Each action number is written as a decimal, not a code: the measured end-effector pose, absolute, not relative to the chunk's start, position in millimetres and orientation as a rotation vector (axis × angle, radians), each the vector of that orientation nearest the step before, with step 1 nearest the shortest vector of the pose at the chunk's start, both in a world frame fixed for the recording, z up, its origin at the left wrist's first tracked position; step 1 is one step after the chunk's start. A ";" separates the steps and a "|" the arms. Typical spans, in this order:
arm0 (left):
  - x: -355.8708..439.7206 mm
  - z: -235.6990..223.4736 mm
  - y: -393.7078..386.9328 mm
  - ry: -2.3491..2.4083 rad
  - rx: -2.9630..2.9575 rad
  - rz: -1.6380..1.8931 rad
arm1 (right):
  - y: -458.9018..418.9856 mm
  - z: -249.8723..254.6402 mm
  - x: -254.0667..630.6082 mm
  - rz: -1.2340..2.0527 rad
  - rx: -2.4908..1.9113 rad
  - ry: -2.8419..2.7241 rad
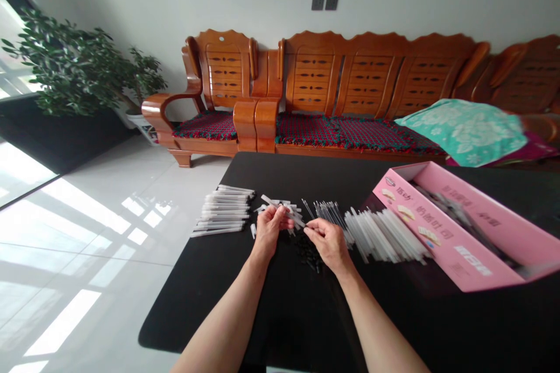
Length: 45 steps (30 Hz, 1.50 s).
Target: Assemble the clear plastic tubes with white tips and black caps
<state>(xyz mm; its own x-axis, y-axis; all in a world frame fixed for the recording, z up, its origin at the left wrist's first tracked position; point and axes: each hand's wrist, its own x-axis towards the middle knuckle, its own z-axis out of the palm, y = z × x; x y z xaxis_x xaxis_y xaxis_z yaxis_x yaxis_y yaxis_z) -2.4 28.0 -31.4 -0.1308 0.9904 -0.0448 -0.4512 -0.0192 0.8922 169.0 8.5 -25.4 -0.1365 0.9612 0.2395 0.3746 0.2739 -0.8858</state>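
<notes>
My left hand (270, 227) is closed around a whitish pen (297, 220) that slants down to the right. At the pen's near end, the fingertips of my right hand (328, 242) pinch; whether a small part is between them is hidden. White pen caps (280, 203) lie heaped just behind my left hand. Under and beside my right hand is a pile of small black plugs (310, 253). Thin dark ink refills (330, 213) lie behind my right hand, with frosted pen barrels (382, 234) to their right. A row of white pens (225, 210) lies left of my hands.
A pink cardboard box (450, 239) with dark contents stands on the right of the black table (350, 326). The table's left edge borders a tiled floor (109, 215). Behind are a wooden sofa (371, 81), a turquoise cloth (472, 131) and potted plants (83, 70).
</notes>
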 end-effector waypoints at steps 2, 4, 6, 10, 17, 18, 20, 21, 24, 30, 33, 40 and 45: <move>-3.3 -31.6 28.4 0.947 0.783 1.488 | 7.3 -22.6 169.6 0.842 -1.254 -1.697; -4.4 -31.8 29.0 0.944 0.788 1.488 | 6.4 -19.1 170.3 0.806 -1.257 -1.756; -5.1 -31.6 29.3 0.948 0.791 1.482 | 6.0 -16.5 170.5 0.759 -1.250 -1.812; -4.8 -30.0 28.8 0.956 0.789 1.486 | 7.0 -17.5 169.3 0.770 -1.254 -1.779; -9.7 -28.3 31.0 0.965 0.778 1.526 | 7.1 -21.0 174.0 0.859 -1.261 -1.709; -11.7 -28.5 31.7 0.970 0.770 1.547 | 7.2 -20.6 175.9 0.844 -1.263 -1.717; -15.7 -29.0 33.0 0.981 0.752 1.591 | 7.7 -20.0 180.3 0.811 -1.273 -1.730; -17.5 -29.4 33.5 0.984 0.744 1.607 | 8.0 -19.8 182.5 0.794 -1.283 -1.739; -21.0 -30.3 34.1 0.979 0.728 1.623 | 8.2 -19.4 187.6 0.753 -1.337 -1.817; -19.8 -30.6 33.3 0.951 0.736 1.609 | 5.7 -14.7 188.0 0.699 -1.462 -1.947; -15.0 -30.2 31.1 0.944 0.784 1.558 | 5.0 -12.8 183.5 0.688 -1.415 -1.901; -12.6 -31.2 30.6 0.929 0.836 1.488 | 5.1 -13.9 179.7 0.761 -1.278 -1.903; -29.4 -30.2 37.2 0.980 0.638 1.742 | 8.8 -6.9 216.5 0.784 -1.358 -1.872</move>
<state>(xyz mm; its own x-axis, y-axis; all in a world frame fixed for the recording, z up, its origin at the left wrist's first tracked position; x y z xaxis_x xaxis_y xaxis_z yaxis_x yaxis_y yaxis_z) -29.4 37.2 -30.2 -0.3639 0.9311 -0.0240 -0.5040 -0.1752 0.8457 216.5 8.8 -6.9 -0.2192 0.9592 0.1784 0.5461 0.2722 -0.7923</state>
